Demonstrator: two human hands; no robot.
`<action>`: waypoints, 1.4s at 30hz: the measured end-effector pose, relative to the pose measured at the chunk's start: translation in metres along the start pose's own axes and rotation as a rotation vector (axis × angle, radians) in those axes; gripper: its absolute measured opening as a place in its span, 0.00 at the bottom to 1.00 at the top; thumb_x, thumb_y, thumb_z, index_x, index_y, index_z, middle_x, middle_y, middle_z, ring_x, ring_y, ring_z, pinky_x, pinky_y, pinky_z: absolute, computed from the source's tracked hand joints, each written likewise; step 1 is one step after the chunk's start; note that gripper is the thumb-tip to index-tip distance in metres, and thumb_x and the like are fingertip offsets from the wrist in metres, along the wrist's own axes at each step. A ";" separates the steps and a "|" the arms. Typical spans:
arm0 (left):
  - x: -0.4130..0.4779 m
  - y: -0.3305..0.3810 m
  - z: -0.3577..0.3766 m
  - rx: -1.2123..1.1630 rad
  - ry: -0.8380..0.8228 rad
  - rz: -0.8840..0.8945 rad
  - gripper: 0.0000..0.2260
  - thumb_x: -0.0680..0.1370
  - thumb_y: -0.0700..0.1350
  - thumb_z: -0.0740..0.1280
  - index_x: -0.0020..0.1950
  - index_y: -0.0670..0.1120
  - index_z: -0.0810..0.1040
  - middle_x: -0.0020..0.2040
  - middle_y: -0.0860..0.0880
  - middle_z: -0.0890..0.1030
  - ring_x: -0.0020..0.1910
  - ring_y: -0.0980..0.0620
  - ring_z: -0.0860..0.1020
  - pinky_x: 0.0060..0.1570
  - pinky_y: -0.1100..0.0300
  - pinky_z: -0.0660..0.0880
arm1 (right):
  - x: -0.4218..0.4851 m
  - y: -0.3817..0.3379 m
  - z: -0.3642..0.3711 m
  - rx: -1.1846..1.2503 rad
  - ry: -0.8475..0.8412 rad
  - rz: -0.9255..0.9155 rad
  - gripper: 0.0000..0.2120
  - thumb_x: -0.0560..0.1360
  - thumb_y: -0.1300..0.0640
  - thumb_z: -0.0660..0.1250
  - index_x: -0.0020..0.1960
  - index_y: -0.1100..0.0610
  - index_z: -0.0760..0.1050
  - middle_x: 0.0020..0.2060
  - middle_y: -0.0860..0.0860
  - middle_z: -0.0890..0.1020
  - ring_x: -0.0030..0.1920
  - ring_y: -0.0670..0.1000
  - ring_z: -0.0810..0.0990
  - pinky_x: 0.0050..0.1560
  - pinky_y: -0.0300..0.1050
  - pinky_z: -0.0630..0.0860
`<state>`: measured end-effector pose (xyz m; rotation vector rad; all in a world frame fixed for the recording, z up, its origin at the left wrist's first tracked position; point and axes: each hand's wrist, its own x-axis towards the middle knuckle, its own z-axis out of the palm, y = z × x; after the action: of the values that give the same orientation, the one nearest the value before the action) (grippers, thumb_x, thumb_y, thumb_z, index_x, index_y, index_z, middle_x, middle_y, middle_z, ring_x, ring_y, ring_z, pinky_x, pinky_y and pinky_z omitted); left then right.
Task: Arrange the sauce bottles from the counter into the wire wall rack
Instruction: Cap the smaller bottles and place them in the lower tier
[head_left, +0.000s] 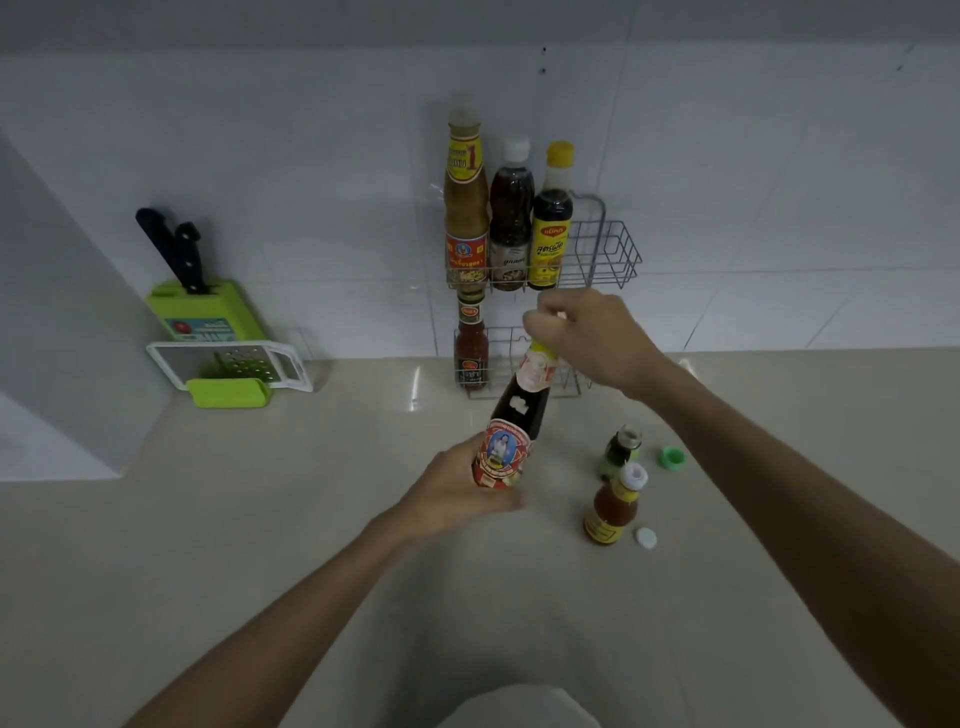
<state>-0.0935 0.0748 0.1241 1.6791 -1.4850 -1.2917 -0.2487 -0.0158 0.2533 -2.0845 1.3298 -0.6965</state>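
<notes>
A dark sauce bottle with a red label is tilted above the counter. My left hand grips its base, and my right hand is closed over its cap. The wire wall rack hangs on the tiled wall; its upper shelf holds three tall bottles on the left side. A red chili sauce bottle stands in the lower shelf. On the counter stand a small green bottle and an orange sauce bottle, both uncapped.
A green cap and a white cap lie loose on the counter by the small bottles. A green knife block with a grater stands at the back left. A white wall corner juts out at far left.
</notes>
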 end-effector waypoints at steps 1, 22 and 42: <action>0.004 -0.002 0.003 -0.018 0.038 0.006 0.23 0.66 0.46 0.78 0.58 0.53 0.77 0.49 0.55 0.84 0.49 0.55 0.83 0.51 0.60 0.80 | 0.001 0.004 0.000 0.057 0.032 0.008 0.17 0.76 0.48 0.64 0.39 0.62 0.72 0.36 0.54 0.77 0.34 0.50 0.72 0.33 0.43 0.68; 0.199 -0.003 -0.077 -0.257 0.150 -0.214 0.49 0.71 0.26 0.67 0.79 0.56 0.43 0.79 0.44 0.56 0.72 0.38 0.67 0.61 0.47 0.74 | 0.109 0.149 0.125 0.236 0.213 0.157 0.15 0.72 0.60 0.71 0.56 0.57 0.72 0.48 0.50 0.81 0.49 0.48 0.79 0.46 0.37 0.75; 0.199 -0.010 -0.057 -0.258 0.080 -0.166 0.43 0.69 0.23 0.62 0.78 0.48 0.51 0.62 0.47 0.71 0.59 0.48 0.71 0.41 0.59 0.73 | 0.140 0.155 0.110 -0.038 -0.286 0.234 0.31 0.76 0.61 0.67 0.73 0.61 0.54 0.69 0.62 0.70 0.67 0.63 0.71 0.58 0.49 0.69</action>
<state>-0.0523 -0.1232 0.0786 1.6873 -1.0993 -1.4186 -0.2178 -0.1786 0.0849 -1.9291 1.3978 -0.2638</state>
